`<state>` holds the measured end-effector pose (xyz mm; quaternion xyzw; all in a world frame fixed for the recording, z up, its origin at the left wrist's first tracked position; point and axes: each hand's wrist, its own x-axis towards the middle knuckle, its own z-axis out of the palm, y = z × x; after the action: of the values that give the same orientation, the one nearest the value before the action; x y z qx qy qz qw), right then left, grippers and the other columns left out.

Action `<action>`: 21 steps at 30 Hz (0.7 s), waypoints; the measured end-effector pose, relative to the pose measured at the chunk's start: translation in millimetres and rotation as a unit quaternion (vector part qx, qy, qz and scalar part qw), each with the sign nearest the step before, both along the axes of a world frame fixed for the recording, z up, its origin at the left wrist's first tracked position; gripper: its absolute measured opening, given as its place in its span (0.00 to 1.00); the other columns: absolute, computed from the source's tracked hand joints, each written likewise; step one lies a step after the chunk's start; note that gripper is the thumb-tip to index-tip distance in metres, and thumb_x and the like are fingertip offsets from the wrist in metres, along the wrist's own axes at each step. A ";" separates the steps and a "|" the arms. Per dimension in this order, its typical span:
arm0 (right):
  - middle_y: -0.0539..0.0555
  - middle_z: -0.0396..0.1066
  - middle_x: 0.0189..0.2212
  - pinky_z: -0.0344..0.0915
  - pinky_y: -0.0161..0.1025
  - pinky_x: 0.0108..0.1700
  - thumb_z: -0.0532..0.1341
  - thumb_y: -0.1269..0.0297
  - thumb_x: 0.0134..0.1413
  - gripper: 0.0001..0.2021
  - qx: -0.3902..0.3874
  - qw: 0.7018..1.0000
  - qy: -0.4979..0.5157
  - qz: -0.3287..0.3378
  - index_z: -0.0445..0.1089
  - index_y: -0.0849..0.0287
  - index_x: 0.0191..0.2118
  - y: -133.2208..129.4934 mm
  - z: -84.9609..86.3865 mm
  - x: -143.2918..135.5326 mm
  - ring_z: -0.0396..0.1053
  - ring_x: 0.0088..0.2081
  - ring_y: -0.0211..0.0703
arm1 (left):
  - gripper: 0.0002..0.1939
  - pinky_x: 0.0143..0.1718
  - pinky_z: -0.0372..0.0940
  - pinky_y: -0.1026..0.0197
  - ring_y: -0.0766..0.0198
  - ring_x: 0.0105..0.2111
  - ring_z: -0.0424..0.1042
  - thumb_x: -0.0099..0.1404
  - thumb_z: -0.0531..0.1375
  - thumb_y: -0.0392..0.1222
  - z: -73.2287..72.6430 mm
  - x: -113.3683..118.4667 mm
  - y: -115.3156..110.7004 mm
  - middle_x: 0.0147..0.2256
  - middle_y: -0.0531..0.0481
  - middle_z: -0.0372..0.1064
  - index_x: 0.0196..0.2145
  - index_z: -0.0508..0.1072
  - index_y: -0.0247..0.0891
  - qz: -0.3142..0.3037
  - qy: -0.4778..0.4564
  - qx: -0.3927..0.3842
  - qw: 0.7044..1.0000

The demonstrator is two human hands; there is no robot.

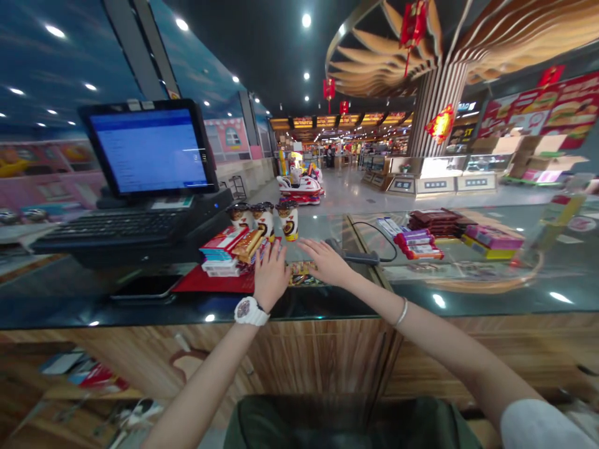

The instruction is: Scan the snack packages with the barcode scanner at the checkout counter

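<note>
Closest, a pale grey fabric sleeve (538, 423) leads to the right hand (330, 263), fingers stretched wide, right of the black rectangular monitor (150, 149); closer to that monitor, the left hand (272, 274) reaches beside gold-wrapped oblong bars (248, 247), its grip unclear to me.

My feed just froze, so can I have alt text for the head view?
The left hand and right hand are spread open above a counter, the left beside a pile of packs. Three cups stand behind the pile, with a monitor and keyboard to the left. A corded black device and more packs are to the right.
</note>
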<state>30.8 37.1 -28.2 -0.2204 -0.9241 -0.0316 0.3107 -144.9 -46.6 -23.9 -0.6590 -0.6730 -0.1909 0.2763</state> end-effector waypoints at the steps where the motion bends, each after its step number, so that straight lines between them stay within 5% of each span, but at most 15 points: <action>1: 0.61 0.53 0.68 0.50 0.55 0.67 0.55 0.70 0.57 0.31 -0.004 1.000 -0.005 0.005 0.54 0.62 0.67 3.4 0.7 -8.5 0.53 0.67 0.51 | 0.27 0.66 0.48 0.37 0.44 0.65 0.55 0.64 0.53 0.39 -0.1 -5.6 2.1 0.65 0.37 0.56 0.60 0.65 0.34 0.010 -0.005 -0.001 1.000; 11: 0.59 0.50 0.69 0.50 0.55 0.67 0.55 0.73 0.53 0.35 -0.068 0.996 -0.061 -0.021 0.53 0.61 0.68 39.7 -5.1 -78.9 0.50 0.68 0.52 | 0.27 0.67 0.44 0.38 0.45 0.66 0.53 0.63 0.53 0.36 -14.0 -20.8 25.9 0.63 0.37 0.60 0.59 0.66 0.31 0.078 -0.033 -0.035 0.996; 21: 0.57 0.51 0.69 0.56 0.55 0.64 0.53 0.79 0.54 0.36 -0.048 0.990 -0.132 -0.005 0.54 0.52 0.68 63.5 -31.6 -109.9 0.55 0.66 0.52 | 0.25 0.66 0.47 0.37 0.45 0.63 0.58 0.63 0.54 0.36 -34.7 -23.4 24.7 0.59 0.34 0.66 0.58 0.67 0.31 0.084 -0.042 -0.032 0.995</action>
<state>-79.1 100.6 -59.8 -0.2337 -0.9562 -0.0179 0.1752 -168.3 -21.9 -58.7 -0.6002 -0.7427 -0.1728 0.2417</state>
